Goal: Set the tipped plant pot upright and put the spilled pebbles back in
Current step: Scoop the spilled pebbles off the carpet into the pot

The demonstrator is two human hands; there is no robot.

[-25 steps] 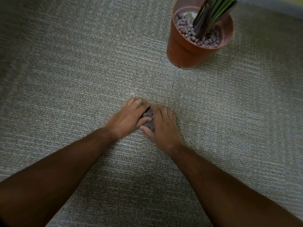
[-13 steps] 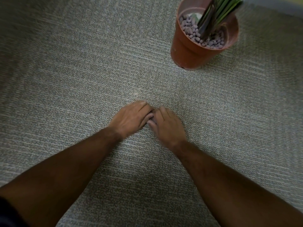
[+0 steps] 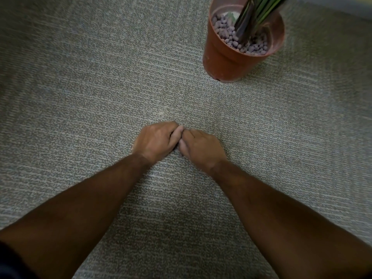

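Observation:
A terracotta plant pot (image 3: 225, 57) stands upright on the carpet at the upper right. Grey-purple pebbles (image 3: 231, 38) fill it around a plant with long green leaves (image 3: 259, 9). My left hand (image 3: 155, 140) and my right hand (image 3: 201, 148) are pressed together on the carpet in the middle of the view, fingers curled and touching. They are cupped over the spilled pebbles, which are hidden between the palms. Both hands lie well below and left of the pot.
Grey-green patterned carpet (image 3: 80, 97) covers the floor all around. A small pale speck (image 3: 161, 113) lies just beyond my hands. A lighter strip of floor or wall base (image 3: 332, 5) runs along the top right corner.
My hands have closed together over the small heap of pebbles, which showed between the fingers a second ago and is now covered. The pot has not moved.

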